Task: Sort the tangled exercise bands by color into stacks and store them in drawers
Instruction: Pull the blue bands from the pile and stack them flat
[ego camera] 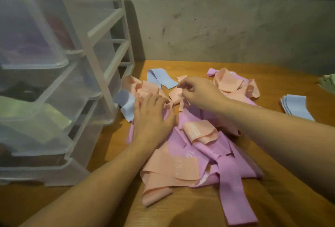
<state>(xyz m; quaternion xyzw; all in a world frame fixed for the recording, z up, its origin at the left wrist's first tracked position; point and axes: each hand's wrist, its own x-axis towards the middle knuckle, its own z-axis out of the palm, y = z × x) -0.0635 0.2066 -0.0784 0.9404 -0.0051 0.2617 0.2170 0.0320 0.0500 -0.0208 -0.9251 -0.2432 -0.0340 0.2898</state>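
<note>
**Bands heaped on the table, both hands in the pile**

Exercise bands (195, 147) lie in a tangled heap of pink, peach and pale blue on the wooden table (282, 85), the one view being the head camera looking down on them. Taking that heap as the landmark: the left hand (154, 116) rests on its left side, palm down, fingers straight and spread, pressing on pink and peach fabric and gripping nothing. The right hand (197, 91) hangs over the heap's far edge, its fingertips curled together and pinching a peach band (176, 95) that droops beneath them. Beyond the heap's far left edge lies a single blue band (161, 81), flat on the table; another blue band (126, 106) sticks out from under the heap just left of the left hand. To the far right of the heap sits a smaller clump of peach and pink bands (235, 85). Well to the right of the heap, apart from it, a neat stack of blue bands (297, 106) lies on the table, and a green pile (328, 83) shows at the frame's right edge. Left of the heap stands a translucent drawer unit (54, 81) with several drawers pulled out; one lower drawer holds green bands (32, 118).
</note>
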